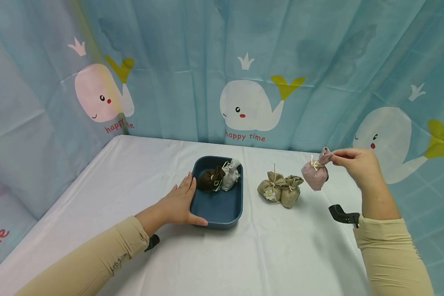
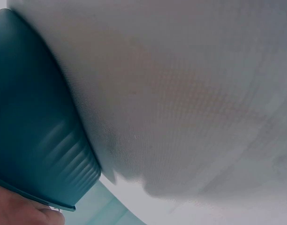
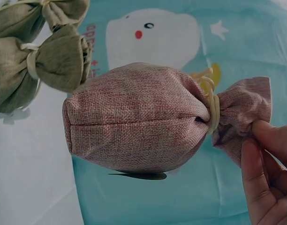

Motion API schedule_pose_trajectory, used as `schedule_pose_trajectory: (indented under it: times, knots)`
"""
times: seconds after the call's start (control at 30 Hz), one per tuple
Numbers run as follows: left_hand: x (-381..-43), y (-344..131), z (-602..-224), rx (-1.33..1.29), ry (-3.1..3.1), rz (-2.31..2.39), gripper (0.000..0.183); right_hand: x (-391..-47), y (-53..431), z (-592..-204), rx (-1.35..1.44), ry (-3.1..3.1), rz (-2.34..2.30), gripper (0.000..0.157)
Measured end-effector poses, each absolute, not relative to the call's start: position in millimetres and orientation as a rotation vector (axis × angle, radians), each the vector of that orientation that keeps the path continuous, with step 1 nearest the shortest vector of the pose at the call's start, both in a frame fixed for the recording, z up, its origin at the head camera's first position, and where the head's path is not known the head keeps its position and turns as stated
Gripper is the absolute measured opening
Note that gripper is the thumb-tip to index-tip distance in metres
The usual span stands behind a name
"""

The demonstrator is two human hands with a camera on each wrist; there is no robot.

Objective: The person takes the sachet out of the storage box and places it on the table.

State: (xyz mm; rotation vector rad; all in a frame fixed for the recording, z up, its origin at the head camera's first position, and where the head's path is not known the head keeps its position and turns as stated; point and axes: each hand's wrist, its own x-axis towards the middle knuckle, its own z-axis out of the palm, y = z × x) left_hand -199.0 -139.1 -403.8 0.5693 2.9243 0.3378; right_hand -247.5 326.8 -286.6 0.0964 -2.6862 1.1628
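A pink cloth sachet, tied at the neck with a pale cord, hangs above the table. My right hand pinches its gathered top between thumb and fingertips; the right wrist view shows the sachet close up. My left hand rests along the left side of a dark blue tub, with its fingers extended and the thumb at the near rim. Inside the tub, at its far end, a dark brown sachet lies beside an upright light grey sachet.
Between the tub and my right hand stand two olive-green sachets, one with a white flower and a plainer one touching it. They sit on a white-covered table. A blue curtain with whale prints hangs behind the table.
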Motion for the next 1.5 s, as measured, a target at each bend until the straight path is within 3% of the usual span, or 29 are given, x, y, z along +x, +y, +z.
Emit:
schedule_pose_trajectory:
  times: [1.17,1.5]
  knots:
    - [-200.3,-138.7,-404.6,0.558,2.914,0.35,0.137,-263.7,335.3,-352.6,-0.047,-2.871,1.148,0.041]
    - [-200.2,-139.5,-406.1,0.559,2.909,0.364,0.137,-283.7,349.8,-381.9,-0.016,-2.908,1.193,0.035]
